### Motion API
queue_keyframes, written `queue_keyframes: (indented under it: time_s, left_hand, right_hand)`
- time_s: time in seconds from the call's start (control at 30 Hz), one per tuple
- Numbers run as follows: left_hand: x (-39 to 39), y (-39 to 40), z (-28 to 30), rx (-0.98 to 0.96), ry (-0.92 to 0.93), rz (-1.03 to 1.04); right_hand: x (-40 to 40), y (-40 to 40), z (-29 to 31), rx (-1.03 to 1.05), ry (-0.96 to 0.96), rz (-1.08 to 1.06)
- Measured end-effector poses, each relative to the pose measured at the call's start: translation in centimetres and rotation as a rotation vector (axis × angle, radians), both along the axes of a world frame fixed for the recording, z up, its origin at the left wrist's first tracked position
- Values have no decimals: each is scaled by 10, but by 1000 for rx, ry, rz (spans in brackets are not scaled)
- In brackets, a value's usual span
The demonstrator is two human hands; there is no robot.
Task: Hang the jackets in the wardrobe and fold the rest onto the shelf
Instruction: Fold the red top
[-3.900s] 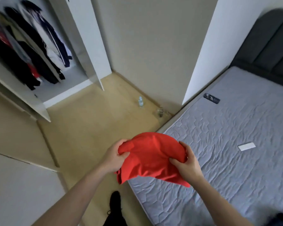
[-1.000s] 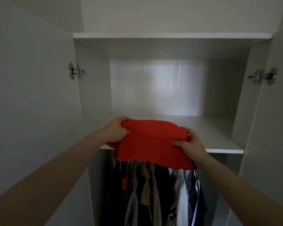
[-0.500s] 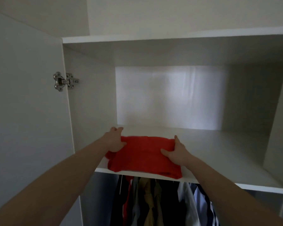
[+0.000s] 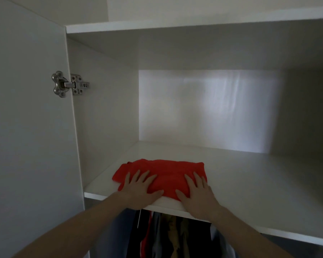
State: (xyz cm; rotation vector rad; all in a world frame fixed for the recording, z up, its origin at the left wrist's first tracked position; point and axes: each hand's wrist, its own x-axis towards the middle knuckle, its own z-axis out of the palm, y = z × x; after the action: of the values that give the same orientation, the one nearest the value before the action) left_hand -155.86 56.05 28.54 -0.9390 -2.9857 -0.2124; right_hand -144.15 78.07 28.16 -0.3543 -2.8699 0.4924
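Observation:
A folded red garment (image 4: pixel 166 170) lies on the white wardrobe shelf (image 4: pixel 250 183), near its front left corner. My left hand (image 4: pixel 140 190) presses flat on the garment's left part, fingers straight and spread. My right hand (image 4: pixel 198 194) lies flat on its right part in the same way. Both palms reach over the shelf's front edge. Below the shelf hang several jackets (image 4: pixel 168 237), dark, red and tan, partly hidden by my forearms.
The open left wardrobe door (image 4: pixel 26 127) stands close on the left, held by a metal hinge (image 4: pixel 69 84). The shelf compartment runs deep to a pale back wall (image 4: pixel 213 108), with another board (image 4: pixel 194 23) above it.
Both hands let go of the red garment's edges and now lie flat on top of it. The garment sits a little deeper on the shelf, and the view has come closer.

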Motion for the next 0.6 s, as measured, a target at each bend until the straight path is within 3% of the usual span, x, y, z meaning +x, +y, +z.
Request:
queue_keyframes:
  time_s: [0.2, 0.6]
  left_hand:
    - [-47, 10, 8, -7, -91, 34]
    - [-134, 39, 5, -14, -59, 83]
  right_hand:
    - [-54, 3, 3, -13, -52, -32]
    - [-150, 19, 3, 11, -61, -80]
